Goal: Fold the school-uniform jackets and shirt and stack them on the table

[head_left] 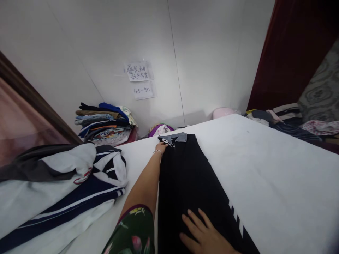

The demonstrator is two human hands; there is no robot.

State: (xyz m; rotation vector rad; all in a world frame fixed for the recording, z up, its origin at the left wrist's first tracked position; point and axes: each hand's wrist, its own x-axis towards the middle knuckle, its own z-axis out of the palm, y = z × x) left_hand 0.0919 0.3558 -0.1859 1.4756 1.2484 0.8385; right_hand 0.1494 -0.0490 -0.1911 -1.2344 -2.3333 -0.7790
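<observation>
A black jacket (185, 173) with a grey collar (176, 138) lies folded lengthways on the white table (278, 176). My left hand (161, 146) reaches to the far end and pinches the collar edge beside the zip. My right hand (205, 233) lies flat on the near part of the jacket, fingers spread. White stripes (237, 218) mark the jacket's right edge.
A heap of white and navy jackets (60, 187) lies on the table's left. A stack of folded clothes (104, 123) stands against the wall behind it, under two paper notes (140, 79). More clothes (288, 120) lie at the far right, near a dark red curtain (288, 53).
</observation>
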